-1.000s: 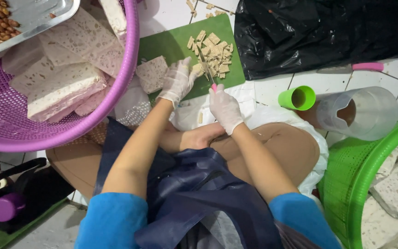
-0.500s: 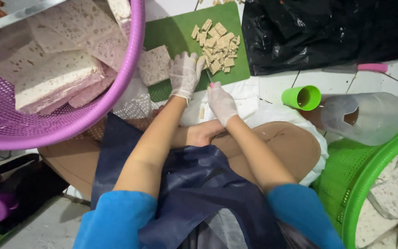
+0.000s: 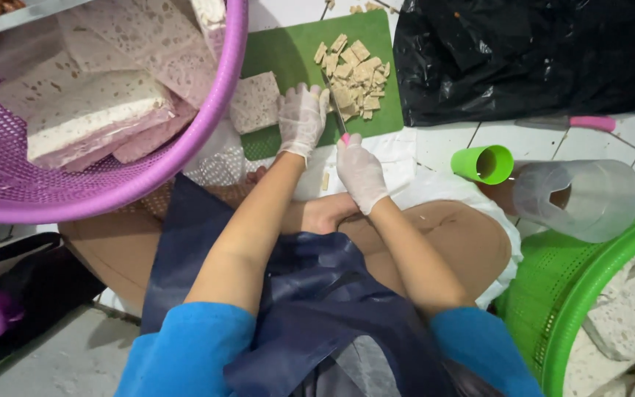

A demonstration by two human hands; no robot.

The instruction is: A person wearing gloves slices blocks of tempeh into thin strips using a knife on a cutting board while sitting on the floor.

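A: Nearest to us, our right hand [image 3: 360, 170] is closed around the pink knife [image 3: 338, 114]; its blade lies on the green cutting board [image 3: 288, 51].

B: And the left hand [image 3: 301, 117]?

A: Its grip is pressed down on the board, fingers together, and it pinches nothing. The pale block [image 3: 253, 101] lies just beside it.

B: So we should curl those fingertips back from the blade, and cut straight down.

A: Yes. Farther away the cut cubes [image 3: 354, 73] sit in a heap; better we keep the blade apart from them.
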